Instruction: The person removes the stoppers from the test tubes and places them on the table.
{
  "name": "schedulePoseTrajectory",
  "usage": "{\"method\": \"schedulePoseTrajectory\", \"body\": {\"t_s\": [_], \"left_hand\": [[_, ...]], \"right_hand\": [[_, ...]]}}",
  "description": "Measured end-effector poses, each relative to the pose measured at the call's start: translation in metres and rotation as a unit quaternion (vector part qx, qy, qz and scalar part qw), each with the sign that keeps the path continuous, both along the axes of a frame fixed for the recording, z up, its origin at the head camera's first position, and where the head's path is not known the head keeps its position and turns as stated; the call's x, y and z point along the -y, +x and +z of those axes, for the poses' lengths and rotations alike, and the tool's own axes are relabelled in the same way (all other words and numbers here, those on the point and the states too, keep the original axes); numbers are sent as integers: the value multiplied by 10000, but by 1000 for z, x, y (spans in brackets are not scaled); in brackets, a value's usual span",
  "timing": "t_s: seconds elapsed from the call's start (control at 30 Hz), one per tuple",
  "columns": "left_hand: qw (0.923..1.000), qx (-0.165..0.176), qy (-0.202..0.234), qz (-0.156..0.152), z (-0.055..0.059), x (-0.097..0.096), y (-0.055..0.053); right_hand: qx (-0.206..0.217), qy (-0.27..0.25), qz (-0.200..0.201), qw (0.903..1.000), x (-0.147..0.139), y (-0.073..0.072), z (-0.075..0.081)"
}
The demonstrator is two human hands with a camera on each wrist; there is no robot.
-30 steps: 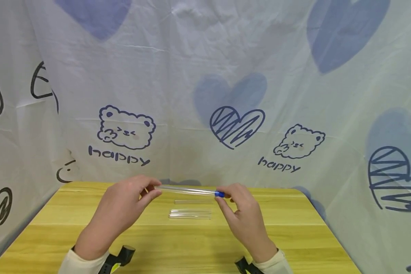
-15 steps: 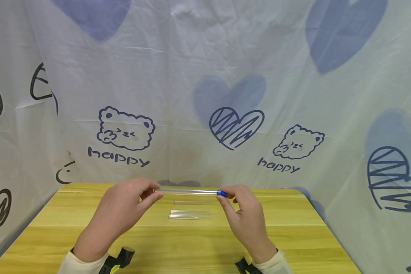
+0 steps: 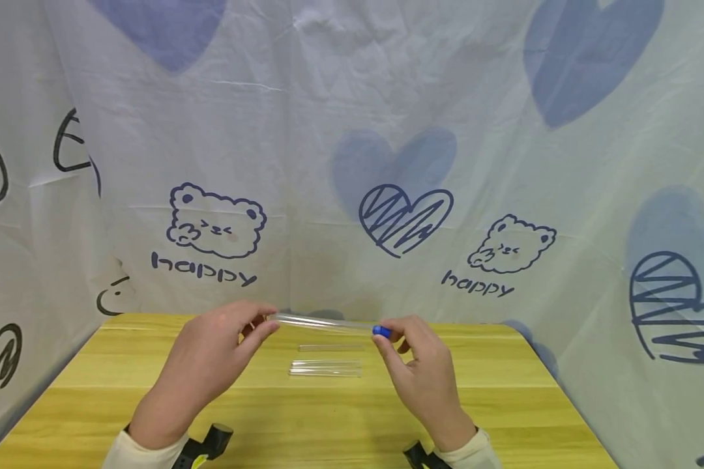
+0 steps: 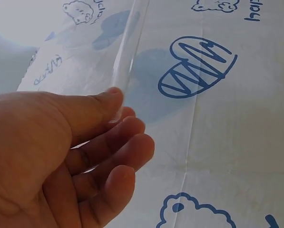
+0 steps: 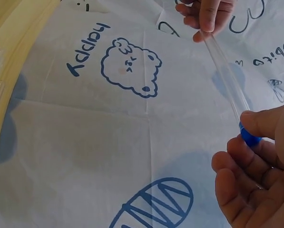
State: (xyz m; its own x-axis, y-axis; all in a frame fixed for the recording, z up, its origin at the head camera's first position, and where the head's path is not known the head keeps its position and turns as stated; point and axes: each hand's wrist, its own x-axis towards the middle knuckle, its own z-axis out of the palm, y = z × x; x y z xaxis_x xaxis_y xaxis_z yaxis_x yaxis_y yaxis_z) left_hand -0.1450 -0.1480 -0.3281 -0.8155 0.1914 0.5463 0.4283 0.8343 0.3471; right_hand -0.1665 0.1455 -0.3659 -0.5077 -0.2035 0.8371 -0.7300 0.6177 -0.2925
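A clear test tube (image 3: 322, 322) spans the space between both hands, lifted over the table and nearly level. My left hand (image 3: 225, 335) pinches its left end between thumb and forefinger; the left wrist view shows the thumb (image 4: 111, 102) pressed on the tube (image 4: 127, 57). At the other end sits a blue cap (image 3: 381, 331), pinched by my right hand (image 3: 419, 365). In the right wrist view the blue cap (image 5: 249, 135) is at the tube's near end, between thumb and fingertips. Below the held tube, several clear tubes (image 3: 325, 369) lie side by side, with another thin tube (image 3: 328, 348) behind them.
The wooden table (image 3: 305, 423) has a light, yellowish grain. Behind it and along the sides hangs a pale cloth (image 3: 305, 260) printed with hearts, bears and lettering. Each wrist wears a black camera mount (image 3: 208, 444) by the sleeve cuff.
The tube's left end has risen slightly, so it now slopes gently down to the right. My right hand and the blue cap have shifted a little rightward.
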Motion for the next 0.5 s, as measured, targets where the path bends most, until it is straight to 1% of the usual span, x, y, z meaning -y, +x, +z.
{"method": "schedulePoseTrajectory", "body": {"t_s": [0.13, 0.2, 0.27, 0.4, 0.5], "left_hand": [[9999, -47, 50, -118, 0, 0, 0], [9997, -135, 36, -221, 0, 0, -1], [9989, -306, -12, -349, -1, 1, -2], [9954, -753, -84, -590, -4, 2, -4], [9930, -901, -10, -770, -4, 1, -4]], "right_hand": [[147, 105, 54, 9998, -1, 0, -1], [214, 132, 56, 9997, -2, 0, 0], [270, 123, 18, 9996, -3, 0, 0], [374, 34, -98, 9992, -4, 1, 0], [412, 24, -79, 9991, -4, 1, 1]]}}
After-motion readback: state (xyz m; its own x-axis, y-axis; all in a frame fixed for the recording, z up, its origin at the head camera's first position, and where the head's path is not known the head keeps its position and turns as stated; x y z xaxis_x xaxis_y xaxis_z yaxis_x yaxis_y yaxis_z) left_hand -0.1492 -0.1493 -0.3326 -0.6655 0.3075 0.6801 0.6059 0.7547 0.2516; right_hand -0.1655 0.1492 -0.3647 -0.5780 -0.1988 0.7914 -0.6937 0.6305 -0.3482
